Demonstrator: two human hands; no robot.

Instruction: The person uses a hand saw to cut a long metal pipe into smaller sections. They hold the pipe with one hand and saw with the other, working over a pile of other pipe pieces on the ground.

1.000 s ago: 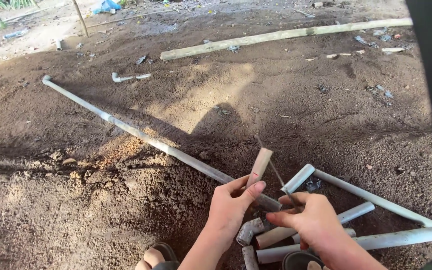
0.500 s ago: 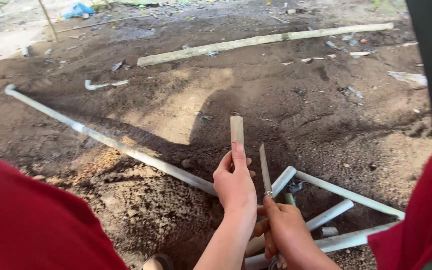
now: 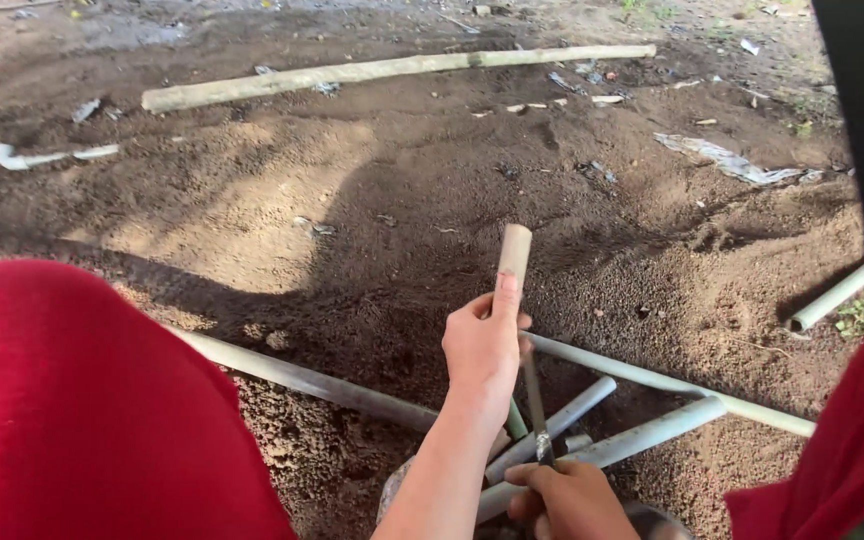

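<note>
Left hand (image 3: pixel 484 345): we are reaching it out from the near edge, fingers curling shut, thumb pointing up.
Right hand (image 3: pixel 570 500): we are keeping it low and near, fist closing.

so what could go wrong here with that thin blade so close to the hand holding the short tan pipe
1. The thin metal blade in the right hand runs up beside the left hand; a slip could cut it.
2. The short tan pipe piece is only hand-held, so it may twist.
3. Loose grey pipes underneath could roll.
</note>
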